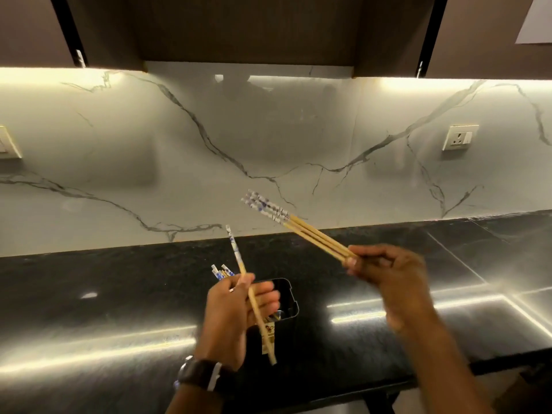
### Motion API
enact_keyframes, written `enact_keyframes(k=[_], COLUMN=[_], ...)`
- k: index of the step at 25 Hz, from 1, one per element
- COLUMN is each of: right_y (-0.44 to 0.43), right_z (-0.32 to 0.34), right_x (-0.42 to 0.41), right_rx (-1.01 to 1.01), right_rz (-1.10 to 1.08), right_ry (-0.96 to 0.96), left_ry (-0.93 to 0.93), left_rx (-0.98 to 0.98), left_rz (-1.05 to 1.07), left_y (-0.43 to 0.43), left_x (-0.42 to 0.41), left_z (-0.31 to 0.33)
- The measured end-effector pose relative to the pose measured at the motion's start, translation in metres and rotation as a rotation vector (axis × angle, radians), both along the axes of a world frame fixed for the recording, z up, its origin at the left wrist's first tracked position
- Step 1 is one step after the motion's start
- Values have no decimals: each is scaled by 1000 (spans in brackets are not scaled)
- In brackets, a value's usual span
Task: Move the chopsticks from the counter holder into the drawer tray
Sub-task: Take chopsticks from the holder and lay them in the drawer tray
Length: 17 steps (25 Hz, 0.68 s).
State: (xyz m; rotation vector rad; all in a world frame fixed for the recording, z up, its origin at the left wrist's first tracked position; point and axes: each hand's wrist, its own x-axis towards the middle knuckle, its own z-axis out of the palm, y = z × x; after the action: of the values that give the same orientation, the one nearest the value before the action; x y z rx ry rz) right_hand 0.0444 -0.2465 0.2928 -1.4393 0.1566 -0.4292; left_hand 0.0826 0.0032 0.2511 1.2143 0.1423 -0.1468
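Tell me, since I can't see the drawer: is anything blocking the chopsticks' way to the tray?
Cannot tell. Neither drawer nor tray is in view. The right hand holds a chopstick bundle and the left hand holds more chopsticks above the black holder, clear of everything.

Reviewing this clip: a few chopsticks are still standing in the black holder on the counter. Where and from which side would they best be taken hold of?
Grip the patterned blue-and-white tops, probably the only part clear of the black holder. They lean up and to the left, so come from above, pinching across the cluster and drawing along that lean. The left hand already holds one chopstick nearest them; the right hand holds a bundle.
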Motion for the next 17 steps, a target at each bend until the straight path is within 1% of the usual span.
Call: enact_keyframes(k=[1, 2, 4, 7, 9, 10, 12, 13, 14, 15, 16, 17], right_y=[22, 44, 81, 108, 110, 109, 106, 104, 101, 98, 94, 90], right_z=[-17, -31, -53, -71, -73, -73, -71, -66, -61, -54, -49, -42], right_x=[-3, -8, -18, -29, -34, -37, -44, -46, -46, -42, -35, -26], right_rx=[156, 256, 320, 336, 246, 178, -54, -197, -307, -376, -386, -331], right_rz=[-10, -25, -75, -165, -176, -138, -8, 27, 6, -45, -98, -123], right_ry=[57, 121, 230, 323, 410, 455, 515, 505, 457, 386, 316, 261], left_ry=[47, 79, 104, 103, 82, 66, 32, 19, 4, -15, -38, -63], left_rx=[-118, -194, -235, -268, -328, -323, -225, -162, -105, -53, -11, 16], left_rz=[10, 20, 60, 108, 152, 177, 181, 154, 109, 47, -27, -110], left_y=[-14, -28, -46, -55, -56, -55, -50, -47, -44, -40, -37, -34], left_x=[-1, -2, -2, -5, -8, -9, -10, -11, -14, -18, -23, -30], left_z=[7, 12, 15, 7, -2, -7, -17, -22, -26, -30, -33, -35])
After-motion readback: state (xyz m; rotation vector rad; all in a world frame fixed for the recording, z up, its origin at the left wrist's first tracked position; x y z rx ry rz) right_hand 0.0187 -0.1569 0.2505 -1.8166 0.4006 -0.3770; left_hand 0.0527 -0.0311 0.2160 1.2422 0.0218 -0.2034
